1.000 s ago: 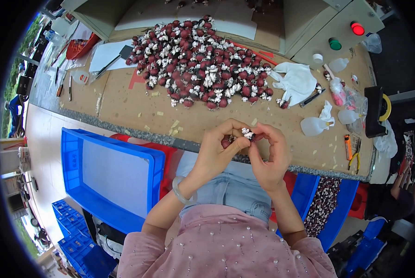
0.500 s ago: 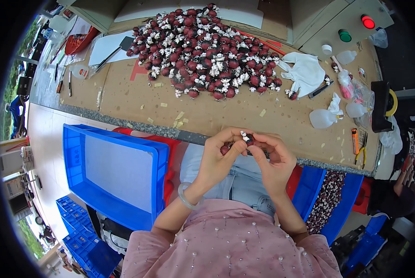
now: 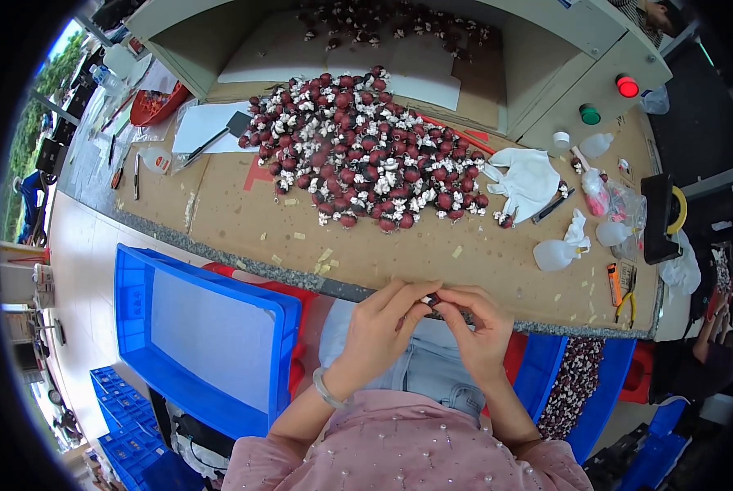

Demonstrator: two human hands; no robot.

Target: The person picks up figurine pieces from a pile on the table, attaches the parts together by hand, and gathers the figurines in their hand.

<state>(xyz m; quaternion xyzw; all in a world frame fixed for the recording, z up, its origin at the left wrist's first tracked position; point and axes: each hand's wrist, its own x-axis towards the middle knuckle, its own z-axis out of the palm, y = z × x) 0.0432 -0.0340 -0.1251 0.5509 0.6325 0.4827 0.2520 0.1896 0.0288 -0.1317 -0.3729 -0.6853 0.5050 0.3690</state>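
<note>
Head view: pinching a small, dark-red-and-white piece [image 3: 432,300], partly hidden, between narrowed fingers [image 3: 469,303] of left hand [image 3: 380,326] and right hand [image 3: 483,331]; apparently mid-handling, next calling for steady, precise pressure.

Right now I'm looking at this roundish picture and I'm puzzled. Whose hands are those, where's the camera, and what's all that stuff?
No robot here! A person's bare left hand and right hand are working together. The camera sits on that person's head, looking down, and its very wide lens makes straight edges bend.

On the brown tabletop lies a big pile of small red, black and white pieces, with a white glove to its right. Between the fingertips of both hands is one small dark and white piece, mostly hidden by fingers.
</note>
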